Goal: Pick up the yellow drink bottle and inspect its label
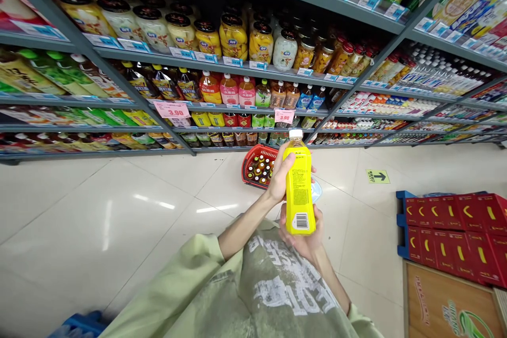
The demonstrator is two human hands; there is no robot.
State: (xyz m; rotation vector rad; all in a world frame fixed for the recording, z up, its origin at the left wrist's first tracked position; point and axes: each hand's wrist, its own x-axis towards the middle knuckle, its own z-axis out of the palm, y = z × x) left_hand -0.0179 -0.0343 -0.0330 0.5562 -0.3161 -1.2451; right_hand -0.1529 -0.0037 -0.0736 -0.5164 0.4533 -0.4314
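A yellow bottle (pixel 300 185) with a white cap is held upright in front of my chest, its barcode and printed text turned toward me. My left hand (pixel 279 175) wraps round its upper part, the thumb lying across the front. Round the base, my right hand (pixel 308 242) is closed from below and the side. Beyond the bottle, a red basket (pixel 246 169) stands on the floor with several capped bottles in it. Part of the basket is hidden behind my hands. A pale blue translucent item (pixel 316 190) shows just right of the bottle; I cannot tell what it is.
Grey shelves (pixel 277 71) run across the front, with fruit jars (pixel 233 37) above rows of drink bottles (pixel 208 87). Red cartons (pixel 455 237) are stacked on a blue pallet (pixel 401 222) at right. A yellow-green arrow sign (pixel 378 176) lies on the tiled floor.
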